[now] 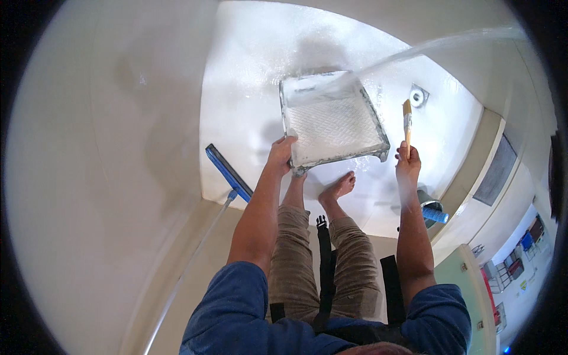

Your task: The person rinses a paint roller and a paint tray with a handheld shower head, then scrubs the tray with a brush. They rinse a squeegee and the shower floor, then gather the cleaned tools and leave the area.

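Two blue sleeves (236, 293) are closest. The left hand (280, 155) grips one paint tray (336, 131) by its side, over the white floor (245, 89), under one water stream (420, 51). The right hand (408, 164) holds one brush (407, 123).

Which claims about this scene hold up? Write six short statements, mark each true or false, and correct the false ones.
1. The left hand grips the tray near its edge. True.
2. The right hand is empty. False: the right hand holds a brush.
3. Water streams onto the tray. True.
4. The squeegee is right of the tray. False: the squeegee is to its left.
5. The tray has a diamond-patterned area. True.
6. The right foot wears a shoe. False: the right foot is bare.
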`<state>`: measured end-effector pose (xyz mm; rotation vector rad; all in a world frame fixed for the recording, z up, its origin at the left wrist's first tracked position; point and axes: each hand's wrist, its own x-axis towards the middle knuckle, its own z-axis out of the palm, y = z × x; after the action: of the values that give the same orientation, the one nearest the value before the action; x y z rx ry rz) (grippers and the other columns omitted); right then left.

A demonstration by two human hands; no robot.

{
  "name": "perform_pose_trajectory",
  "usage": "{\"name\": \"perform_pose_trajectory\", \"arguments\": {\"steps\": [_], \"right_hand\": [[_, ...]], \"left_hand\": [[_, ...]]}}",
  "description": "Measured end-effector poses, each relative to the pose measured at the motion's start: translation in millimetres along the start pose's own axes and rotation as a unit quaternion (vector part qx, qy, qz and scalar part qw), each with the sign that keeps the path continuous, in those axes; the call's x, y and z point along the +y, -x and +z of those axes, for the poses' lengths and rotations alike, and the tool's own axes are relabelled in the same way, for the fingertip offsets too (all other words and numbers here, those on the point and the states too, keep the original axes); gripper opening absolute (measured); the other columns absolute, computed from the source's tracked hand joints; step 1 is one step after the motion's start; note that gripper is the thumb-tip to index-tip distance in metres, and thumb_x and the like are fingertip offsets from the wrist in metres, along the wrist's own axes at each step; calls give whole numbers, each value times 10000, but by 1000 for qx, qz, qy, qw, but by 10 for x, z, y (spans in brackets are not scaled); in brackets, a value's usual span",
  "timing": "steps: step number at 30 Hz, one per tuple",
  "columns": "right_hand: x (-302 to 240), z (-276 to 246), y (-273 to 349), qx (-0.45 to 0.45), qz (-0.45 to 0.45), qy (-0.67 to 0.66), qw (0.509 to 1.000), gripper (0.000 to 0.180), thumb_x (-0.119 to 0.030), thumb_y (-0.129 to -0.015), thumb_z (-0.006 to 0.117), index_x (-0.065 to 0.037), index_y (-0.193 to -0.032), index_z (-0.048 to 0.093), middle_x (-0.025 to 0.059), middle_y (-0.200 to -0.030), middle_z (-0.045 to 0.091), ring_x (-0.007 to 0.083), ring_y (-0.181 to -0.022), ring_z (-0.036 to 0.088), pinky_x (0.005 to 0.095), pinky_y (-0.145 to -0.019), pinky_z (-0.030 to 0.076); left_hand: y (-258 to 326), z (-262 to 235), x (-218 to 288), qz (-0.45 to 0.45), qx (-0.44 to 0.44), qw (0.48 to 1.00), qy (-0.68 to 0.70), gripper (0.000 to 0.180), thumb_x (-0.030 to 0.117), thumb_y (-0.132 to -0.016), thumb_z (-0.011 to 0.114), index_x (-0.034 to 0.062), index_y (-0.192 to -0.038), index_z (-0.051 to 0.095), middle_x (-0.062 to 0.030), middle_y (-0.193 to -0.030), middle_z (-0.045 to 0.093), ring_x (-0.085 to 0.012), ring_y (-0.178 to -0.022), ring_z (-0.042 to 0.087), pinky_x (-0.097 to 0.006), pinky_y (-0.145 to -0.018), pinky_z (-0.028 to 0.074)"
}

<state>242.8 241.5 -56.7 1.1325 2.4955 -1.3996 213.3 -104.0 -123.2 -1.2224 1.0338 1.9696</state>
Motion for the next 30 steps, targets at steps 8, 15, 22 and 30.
{"name": "perform_pose_trajectory", "arguments": {"steps": [8, 15, 22, 30], "right_hand": [[-218, -212, 122, -79, 183, -286, 937, 445, -456, -934, 605, -13, -960, 589, 13, -752, 554, 108, -631, 545, 308, -638, 555], [-526, -259, 260, -94, 161, -340, 922, 365, -393, -904, 674, -51, -940, 552, 60, -844, 625, 212, -791, 684, 326, -659, 570], [-271, -58, 146, -124, 203, -349, 906, 348, -348, -859, 740, -86, -870, 511, 93, -901, 651, 221, -822, 679, 337, -678, 569], [196, 240, 22, -101, 243, -297, 918, 436, -348, -806, 789, -34, -943, 520, 100, -971, 648, 207, -851, 651, 358, -714, 585]], "left_hand": [[138, 133, 14, -59, -72, 996, -12, 489, 202, -922, 573, -92, -1295, 456, -207, -1147, 617, -309, -954, 667, -422, -795, 585], [354, 260, 121, -50, -47, 998, -11, 446, 177, -935, 539, -123, -1257, 464, -216, -1147, 606, -314, -991, 650, -413, -844, 565], [634, 332, 296, -7, 57, 994, -90, 467, 154, -926, 508, -178, -1247, 435, -255, -1155, 590, -344, -996, 638, -424, -843, 536], [589, 506, 413, 28, 129, 977, -167, 498, 175, -926, 501, -202, -1244, 428, -278, -1166, 585, -358, -1016, 629, -417, -870, 507]]}}
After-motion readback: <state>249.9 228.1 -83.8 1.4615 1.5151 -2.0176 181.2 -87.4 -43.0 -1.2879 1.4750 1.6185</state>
